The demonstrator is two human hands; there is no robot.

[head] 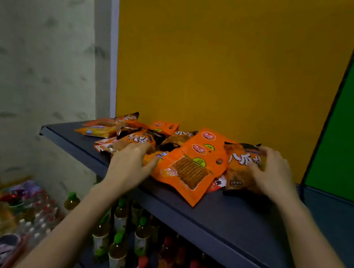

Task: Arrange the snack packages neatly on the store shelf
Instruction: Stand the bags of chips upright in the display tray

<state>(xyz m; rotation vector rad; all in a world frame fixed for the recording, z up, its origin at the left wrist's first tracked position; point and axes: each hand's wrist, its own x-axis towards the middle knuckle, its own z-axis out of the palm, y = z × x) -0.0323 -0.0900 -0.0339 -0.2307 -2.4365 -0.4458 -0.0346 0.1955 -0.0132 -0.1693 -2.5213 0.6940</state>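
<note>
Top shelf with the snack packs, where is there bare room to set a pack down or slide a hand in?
Bare shelf runs along the front edge, widest right of the big orange pack, below the right hand. A thin strip lies at the left corner. The middle is crowded: packs overlap between the left hand and the yellow back panel.

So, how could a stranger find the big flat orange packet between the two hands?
Look at the dark shelf in front of the yellow panel. The flat orange packet lies in the heap's middle, reaching closest to the shelf's front edge. Unlike its puffier neighbours, it has a clear window showing ridged strips.
</note>
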